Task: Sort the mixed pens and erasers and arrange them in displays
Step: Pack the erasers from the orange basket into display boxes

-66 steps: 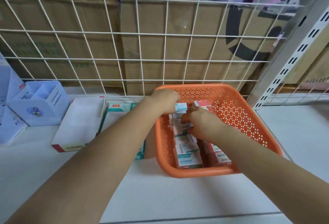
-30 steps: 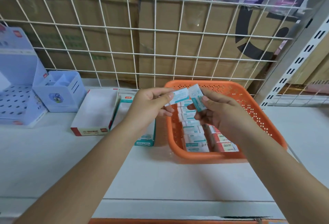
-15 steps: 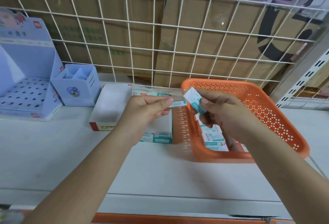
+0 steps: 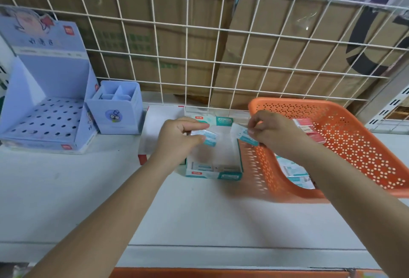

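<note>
Head view, left hand (image 4: 179, 139): thumb and forefingers pinch a teal eraser (image 4: 208, 138) by its left end, over the open teal box (image 4: 213, 175)
Left eraser axis: about left to right, the free end points toward the right hand (image 4: 275, 137)
Right hand: fingertips pinch a second teal eraser (image 4: 242, 134); it slants from upper left down to lower right, just above the place where the box wall meets the orange basket (image 4: 254, 167)
Key relation: the box lies straight below the left hand's eraser, and below and to the left of the right one; I judge the left hand is the nearer one to set down first
Teal box: mostly bare floor; some white-teal packs seem to lie along the near wall, but they are blurred
Orange basket: teal erasers (image 4: 292, 170) at the near side, red erasers (image 4: 306, 127) at the far side, both partly hidden by the right arm
Other displays: a white box (image 4: 146, 131) just left of the teal one, then a lavender pen holder (image 4: 119, 114) divided into compartments, then a lavender stand (image 4: 47, 120) with rows of holes
</note>
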